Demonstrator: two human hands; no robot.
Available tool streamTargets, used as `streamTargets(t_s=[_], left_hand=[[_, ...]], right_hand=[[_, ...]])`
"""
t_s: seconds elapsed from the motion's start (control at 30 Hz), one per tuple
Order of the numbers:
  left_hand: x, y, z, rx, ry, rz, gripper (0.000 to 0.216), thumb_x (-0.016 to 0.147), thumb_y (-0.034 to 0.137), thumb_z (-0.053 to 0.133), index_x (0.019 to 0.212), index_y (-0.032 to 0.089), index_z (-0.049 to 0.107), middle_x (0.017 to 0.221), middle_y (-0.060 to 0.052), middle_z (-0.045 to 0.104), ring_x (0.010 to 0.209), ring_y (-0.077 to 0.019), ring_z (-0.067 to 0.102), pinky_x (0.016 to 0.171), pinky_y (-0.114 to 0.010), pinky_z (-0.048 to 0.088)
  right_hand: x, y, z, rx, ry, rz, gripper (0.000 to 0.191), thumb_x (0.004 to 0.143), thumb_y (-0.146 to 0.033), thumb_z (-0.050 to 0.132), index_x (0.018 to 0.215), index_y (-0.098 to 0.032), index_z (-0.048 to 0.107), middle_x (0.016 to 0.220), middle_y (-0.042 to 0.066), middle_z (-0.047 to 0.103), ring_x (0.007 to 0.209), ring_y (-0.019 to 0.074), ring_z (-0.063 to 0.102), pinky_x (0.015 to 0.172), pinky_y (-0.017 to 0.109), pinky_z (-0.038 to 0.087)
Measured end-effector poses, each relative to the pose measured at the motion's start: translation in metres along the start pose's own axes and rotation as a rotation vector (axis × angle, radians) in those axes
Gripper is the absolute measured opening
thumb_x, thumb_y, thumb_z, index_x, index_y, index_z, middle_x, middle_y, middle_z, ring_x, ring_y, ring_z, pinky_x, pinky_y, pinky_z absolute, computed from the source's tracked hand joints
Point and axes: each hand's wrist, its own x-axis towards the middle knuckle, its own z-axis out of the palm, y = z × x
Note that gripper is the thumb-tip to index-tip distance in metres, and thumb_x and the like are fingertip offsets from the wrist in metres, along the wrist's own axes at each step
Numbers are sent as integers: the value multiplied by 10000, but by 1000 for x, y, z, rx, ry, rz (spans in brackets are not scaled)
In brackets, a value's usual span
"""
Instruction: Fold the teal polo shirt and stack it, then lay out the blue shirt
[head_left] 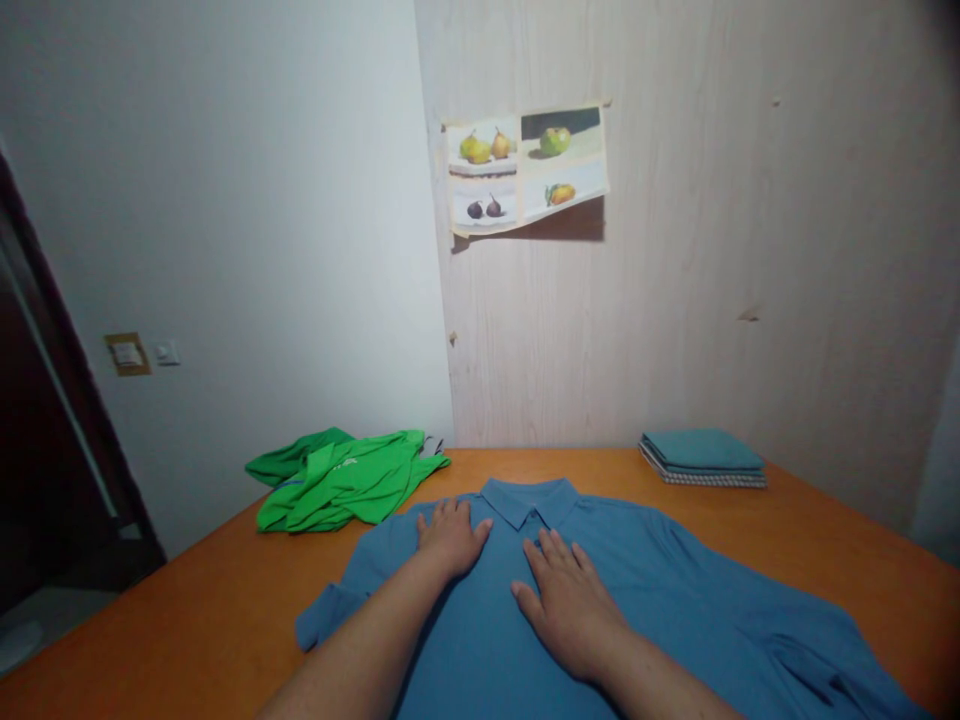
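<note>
A blue collared shirt (645,580) lies spread front side up on the table, its collar toward the wall. My left hand (451,540) rests flat on the shirt near the shoulder, left of the collar, fingers apart. Just below the collar, my right hand (562,600) lies palm down on the chest, thumb spread from the fingers. Neither hand grips the cloth. The sleeve on the right reaches out with some creases, while the left sleeve is partly behind my left forearm. The shirt's lower part runs out of view.
On the orange table (187,610), a crumpled green garment (360,480) lies at the back left. A folded stack of cloth (705,455), teal on top with a checked layer below, sits at the back right. A wall (525,350) with taped-up fruit pictures (484,150) stands behind.
</note>
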Motion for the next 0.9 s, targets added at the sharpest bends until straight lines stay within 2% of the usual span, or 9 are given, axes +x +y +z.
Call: streamTargets(t_s=[0.1,0.23,0.5,0.63,0.77,0.83,0.9], left_hand=[[1,-7,1,-21,-67,-19,807,902,731,257,1511,222,405,1610,-141,316,1490,-392,212,1130,-712,145],[3,-9,-2,-20,-122,-19,848,887,752,254,1534,218,371,1630,-135,262,1500,-398,177,1136,-710,131],[5,-17,9,-19,-54,-8,868,886,772,197,1540,228,368,1628,-124,272,1502,-396,173,1155,-684,122],[6,-20,12,-48,-51,-6,861,878,779,227,1531,240,384,1626,-121,277,1506,-390,162,1163,-675,101],[6,-22,6,-176,-42,-4,804,869,737,369,1476,218,466,1593,-146,347,1487,-395,224,1162,-673,98],[7,-26,0,-253,-21,11,732,853,678,476,1394,190,554,1526,-166,454,1435,-386,344,1167,-619,184],[7,-32,-8,-305,20,32,622,858,591,535,1307,168,617,1418,-165,573,1331,-336,492,1138,-491,321]], right_hand=[[0,0,0,-2,-1,-1,751,972,-607,243,1565,-151,303,1643,135,203,1525,305,131,1220,513,81],[0,0,0,-7,2,-3,752,973,-606,236,1564,-146,307,1639,138,213,1524,305,136,1220,518,84],[-1,-1,-1,-16,18,-6,750,971,-606,245,1558,-145,322,1634,141,233,1523,297,150,1223,511,93],[-2,0,-1,-23,9,-2,764,967,-624,241,1553,-143,334,1633,136,233,1521,296,160,1224,512,103],[-2,1,-2,-50,-2,-2,764,966,-629,232,1553,-150,336,1632,128,240,1522,284,158,1225,507,115],[-2,1,-1,-61,0,1,764,965,-631,231,1550,-151,343,1631,125,246,1521,282,162,1225,504,117],[-2,2,-1,-68,6,1,767,964,-633,235,1546,-148,353,1630,126,251,1520,286,168,1225,504,122]])
